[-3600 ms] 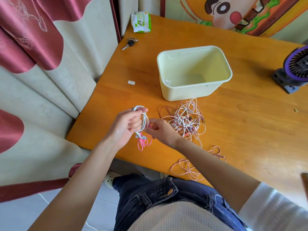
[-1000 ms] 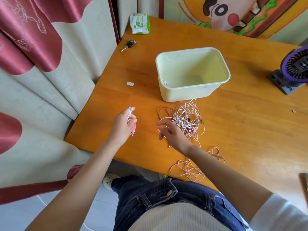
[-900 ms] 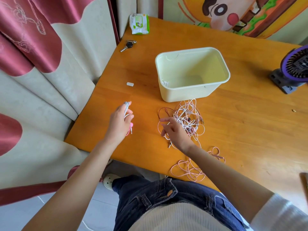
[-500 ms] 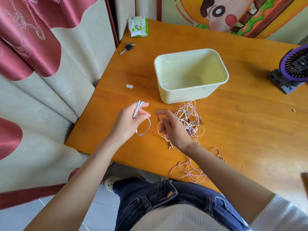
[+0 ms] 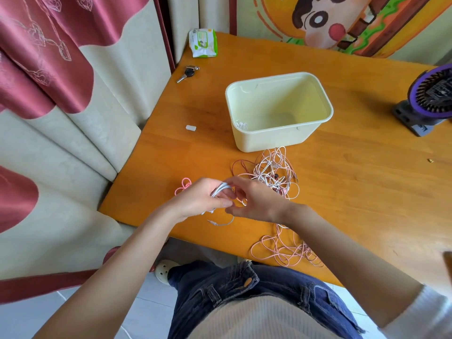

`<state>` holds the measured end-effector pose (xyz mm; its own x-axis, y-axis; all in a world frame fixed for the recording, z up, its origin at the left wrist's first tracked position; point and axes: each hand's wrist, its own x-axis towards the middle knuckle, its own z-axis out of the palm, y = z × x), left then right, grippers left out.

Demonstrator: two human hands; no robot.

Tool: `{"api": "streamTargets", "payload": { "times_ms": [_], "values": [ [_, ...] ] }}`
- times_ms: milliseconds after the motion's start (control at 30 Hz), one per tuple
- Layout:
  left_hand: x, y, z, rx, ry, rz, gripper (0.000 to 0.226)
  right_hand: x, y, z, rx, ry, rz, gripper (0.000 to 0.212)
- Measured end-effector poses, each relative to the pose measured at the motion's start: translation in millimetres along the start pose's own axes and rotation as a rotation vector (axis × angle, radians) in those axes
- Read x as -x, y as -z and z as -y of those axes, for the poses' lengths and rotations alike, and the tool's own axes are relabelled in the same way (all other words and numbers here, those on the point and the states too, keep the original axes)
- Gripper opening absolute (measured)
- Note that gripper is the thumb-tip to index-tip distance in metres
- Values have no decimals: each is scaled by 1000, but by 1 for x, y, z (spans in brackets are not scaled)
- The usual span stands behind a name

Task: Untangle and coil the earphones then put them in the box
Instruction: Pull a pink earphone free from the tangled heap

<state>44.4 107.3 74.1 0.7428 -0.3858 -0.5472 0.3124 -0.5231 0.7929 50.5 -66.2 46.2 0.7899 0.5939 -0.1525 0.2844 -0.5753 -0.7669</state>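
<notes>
My left hand (image 5: pixel 199 200) grips a coiled white earphone (image 5: pixel 221 188) above the table's near edge; a loose end of its wire (image 5: pixel 221 222) hangs below. My right hand (image 5: pixel 255 200) meets it from the right, fingers curled and pinching the same coil. A small pink coiled earphone (image 5: pixel 183 187) lies on the table just left of my left hand. A tangle of white and pink earphones (image 5: pixel 272 172) lies behind my right hand, in front of the pale yellow box (image 5: pixel 269 143). A bit of white wire (image 5: pixel 242 125) shows in the box's near left corner. More pink wire (image 5: pixel 285 250) trails at the table edge.
The orange wooden table (image 5: pixel 367 192) ends close to my body. Keys (image 5: pixel 187 73), a wet-wipes pack (image 5: pixel 203 42) and a small white piece (image 5: pixel 190 127) lie at the far left. A purple fan (image 5: pixel 428 99) stands at the right. Curtains hang left of the table.
The pink coil was set down on the table left of my left hand. My right hand left the tangle and came to the white coil that my left hand holds.
</notes>
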Motion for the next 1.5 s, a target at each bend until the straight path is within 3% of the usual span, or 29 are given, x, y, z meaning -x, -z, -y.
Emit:
{"api": "streamTargets", "payload": {
  "times_ms": [133, 267, 433, 533, 667, 733, 833, 1000, 1100, 1167, 1333, 1500],
  "values": [
    [4, -8, -1, 48, 12, 28, 3, 3, 7, 6, 120, -15, 106, 31],
    [6, -9, 2, 18, 37, -4, 13, 9, 13, 5, 192, 5, 149, 7],
    [10, -11, 5, -126, -1, 47, 12, 15, 10, 4, -32, -24, 101, 24],
    [10, -16, 8, 62, -85, -73, 17, 14, 8, 4, -222, -133, 62, 22],
    [8, -33, 13, 494, -214, -272, 9, 12, 10, 8, -435, -216, -19, 19],
    [5, -37, 14, 714, -219, -394, 20, 11, 13, 10, -492, -231, -56, 18],
    [2, -36, 17, 676, -215, -481, 28, 11, 14, 11, -596, -247, -83, 18],
    [5, -41, 17, 88, -147, -323, 28, 12, 7, 10, -593, -260, -67, 18],
    [5, -42, 18, -157, -69, -268, 28, 15, 2, 7, -510, -276, -47, 21],
    [4, -43, 19, -254, -36, -233, 16, 18, -1, 5, -459, -288, -29, 18],
    [7, -41, 14, -279, 18, -42, 19, 20, -8, 4, -405, -341, -26, 25],
    [15, -50, 12, 243, 35, -15, 26, 20, -3, 2, -556, -393, -38, 27]
  ]
}}
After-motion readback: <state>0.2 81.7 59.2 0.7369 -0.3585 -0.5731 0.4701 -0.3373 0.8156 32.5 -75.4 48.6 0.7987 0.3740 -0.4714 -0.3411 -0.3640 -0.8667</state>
